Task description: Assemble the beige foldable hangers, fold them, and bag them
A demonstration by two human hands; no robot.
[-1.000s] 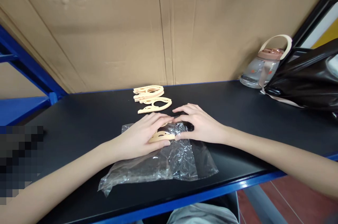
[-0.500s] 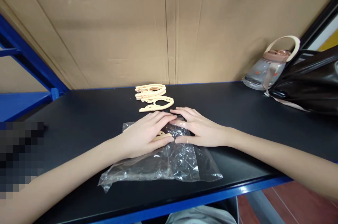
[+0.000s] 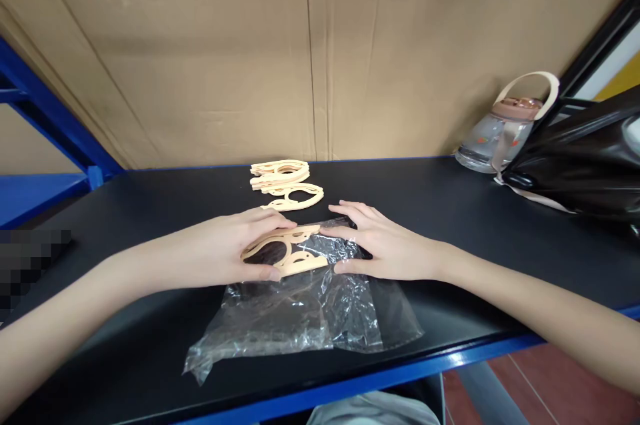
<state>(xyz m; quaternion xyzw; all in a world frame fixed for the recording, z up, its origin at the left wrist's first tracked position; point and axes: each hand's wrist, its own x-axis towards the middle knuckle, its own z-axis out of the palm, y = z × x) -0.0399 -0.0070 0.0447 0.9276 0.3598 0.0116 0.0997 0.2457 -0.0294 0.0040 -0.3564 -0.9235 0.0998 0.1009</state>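
A cream folding hanger (image 3: 303, 268), folded up, lies on a crumpled clear plastic bag (image 3: 280, 325). My left hand (image 3: 245, 245) grips its rounded left end, thumb on the near side and fingers on the far side. My right hand (image 3: 375, 241) rests over the bag's right part, fingers stretched out and apart, index fingertip at the hanger's right end. Whether it presses on the bag is hard to see. Just beyond the hands, several more cream folding hangers (image 3: 280, 175) lie in a row on the black tabletop (image 3: 165, 205).
A clear water bottle (image 3: 500, 135) with a pinkish lid and cream handle stands at the back right, beside a shiny black bag (image 3: 590, 158). Brown cardboard (image 3: 225, 65) walls the back. The table's blue front edge (image 3: 380, 381) runs close to me; blue shelf framing (image 3: 60, 111) rises at left.
My left hand has shifted left and now holds the hanger by its left end, uncovering most of it. The right hand stays almost in place. The view has moved slightly.
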